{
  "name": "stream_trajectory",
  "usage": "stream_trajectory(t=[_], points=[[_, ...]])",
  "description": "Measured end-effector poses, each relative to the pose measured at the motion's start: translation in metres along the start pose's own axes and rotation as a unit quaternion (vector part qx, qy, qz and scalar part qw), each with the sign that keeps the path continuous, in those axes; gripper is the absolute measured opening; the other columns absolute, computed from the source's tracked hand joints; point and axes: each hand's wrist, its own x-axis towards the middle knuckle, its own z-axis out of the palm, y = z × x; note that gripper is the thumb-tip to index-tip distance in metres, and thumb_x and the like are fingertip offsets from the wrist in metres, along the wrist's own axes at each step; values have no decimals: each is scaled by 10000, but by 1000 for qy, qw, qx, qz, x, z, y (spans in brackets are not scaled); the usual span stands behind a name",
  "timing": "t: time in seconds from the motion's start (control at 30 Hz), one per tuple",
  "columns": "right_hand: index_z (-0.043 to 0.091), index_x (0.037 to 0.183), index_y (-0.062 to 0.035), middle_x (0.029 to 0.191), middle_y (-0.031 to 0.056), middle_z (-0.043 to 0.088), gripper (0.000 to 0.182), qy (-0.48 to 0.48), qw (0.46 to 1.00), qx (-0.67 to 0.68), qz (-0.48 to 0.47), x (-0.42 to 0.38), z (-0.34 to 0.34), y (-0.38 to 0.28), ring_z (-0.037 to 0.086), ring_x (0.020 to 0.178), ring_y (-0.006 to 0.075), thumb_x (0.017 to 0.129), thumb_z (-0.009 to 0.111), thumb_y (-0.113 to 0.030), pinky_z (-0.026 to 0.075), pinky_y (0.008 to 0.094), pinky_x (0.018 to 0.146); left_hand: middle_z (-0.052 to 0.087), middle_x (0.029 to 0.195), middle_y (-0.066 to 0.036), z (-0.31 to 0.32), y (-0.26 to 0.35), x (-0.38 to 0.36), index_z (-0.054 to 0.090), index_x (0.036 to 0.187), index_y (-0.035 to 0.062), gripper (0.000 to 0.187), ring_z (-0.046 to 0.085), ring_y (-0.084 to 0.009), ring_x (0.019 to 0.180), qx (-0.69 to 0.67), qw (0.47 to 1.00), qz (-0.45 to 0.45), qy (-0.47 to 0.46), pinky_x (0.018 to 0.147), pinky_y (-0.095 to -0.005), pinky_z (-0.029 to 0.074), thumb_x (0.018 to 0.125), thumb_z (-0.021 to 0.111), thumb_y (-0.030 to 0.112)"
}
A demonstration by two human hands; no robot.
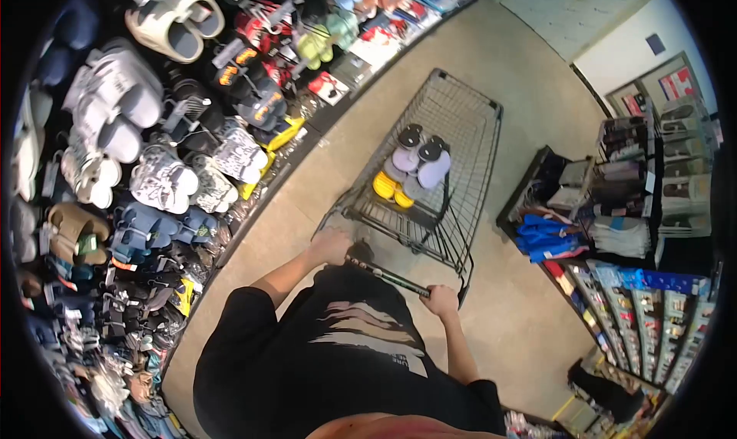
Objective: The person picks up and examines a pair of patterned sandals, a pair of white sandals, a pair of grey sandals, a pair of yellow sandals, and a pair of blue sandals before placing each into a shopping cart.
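The left hand is curled round the left end of the handle of one wire cart; the right hand is closed on the handle's right end. The handle looks stiff and smooth, and these two ends seem the surest places to hold, spaced for even steering. The cart is probably rigid and heavier than its small load, yet should roll lightly on the flat floor. It stands directly ahead of the black shirt.

Inside the cart, toward its left wall, lies a small cluster of footwear: I count two yellow shoes nearest the handle, two pale lavender ones beyond them, and two black rounded pieces farthest out. Where they overlap, the exact pairing is hard to tell. They look light, soft and hardly fragile, likely easy to pinch by an edge.

To the cart's left runs one long rack of sandals, too crowded to count, with a beige pair high up. To its right stands one display stand carrying a blue bundle and white folded goods.
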Motion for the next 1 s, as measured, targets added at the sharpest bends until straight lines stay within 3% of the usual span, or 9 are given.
stream_trajectory(t=[0.03, 0.47, 0.53, 0.6, 0.67, 0.7, 0.77, 0.87, 1.0], points=[[759, 903, -140, 829, 163, 724, 357, 50, 998, -5, -27, 6, 10, 12, 710, 811, 363, 807, 685, -476, 575, 486, 738, 707, 1042, -115, -22, 7, 6, 747, 944, 95, 260, 669, -296, 1052, -37, 995, -45, -76, 863, -441, 547, 719, 664, 198], [737, 811, -106, 742, 176, 700, 309, -42, 998, -37, -36, 73, -91, 131, 689, 761, 388, 768, 706, -411, 555, 485, 714, 684, 958, -103, -25, 54, 103, 692, 951, 61, 268, 661, -282, 977, -79, 991, 50, 97, 796, -401, 555, 787, 706, 273], [762, 849, -90, 776, 196, 708, 402, -117, 993, 15, -10, 91, -105, 160, 694, 793, 396, 755, 740, -480, 550, 471, 729, 678, 935, -91, -33, 63, 119, 694, 953, 83, 246, 660, -270, 970, -96, 983, 82, 136, 794, -403, 553, 809, 684, 281], [735, 1104, -71, 897, 171, 746, 646, -294, 952, 7, -81, 130, -117, 196, 711, 812, 371, 730, 766, -597, 550, 452, 750, 676, 928, -82, -43, 71, 131, 697, 945, 97, 221, 656, -267, 968, -109, 984, 76, 114, 787, -401, 550, 815, 678, 274], [706, 1144, -55, 895, 131, 754, 606, -385, 906, -128, -120, 168, -174, 176, 720, 782, 316, 795, 736, -549, 561, 420, 703, 673, 921, -73, -48, 77, 152, 700, 937, 111, 196, 652, -263, 967, -116, 986, 62, 104, 781, -398, 547, 822, 672, 267], [707, 1121, -42, 866, 120, 750, 552, -391, 909, -7, -140, 198, -194, 177, 717, 763, 278, 844, 700, -519, 561, 391, 674, 670, 919, -65, -48, 83, 156, 699, 918, 119, 187, 646, -260, 973, -130, 983, 55, 114, 772, -396, 543, 820, 676, 276], [700, 1031, -7, 800, 97, 735, 394, -321, 925, 175, -101, 251, -264, 143, 697, 712, 174, 945, 615, -382, 543, 321, 600, 662, 917, -49, -50, 88, 175, 690, 875, 119, 181, 631, -249, 987, -139, 979, 45, 140, 758, -398, 534, 799, 693, 283], [660, 916, -1, 748, 160, 700, 305, -88, 964, 156, -197, 357, -295, 119, 707, 752, 306, 938, 619, -303, 553, 400, 693, 659, 922, -49, -69, 102, 194, 685, 886, 120, 201, 630, -246, 985, -149, 983, 24, 101, 759, -399, 535, 773, 708, 283], [582, 1094, -13, 927, 238, 694, 340, 98, 975, 145, -141, 522, -215, 142, 687, 928, 408, 914, 664, -290, 544, 480, 805, 656, 901, -45, -74, 115, 218, 659, 843, 121, 192, 624, -249, 954, -165, 982, 4, 87, 766, -394, 522, 739, 730, 266]])
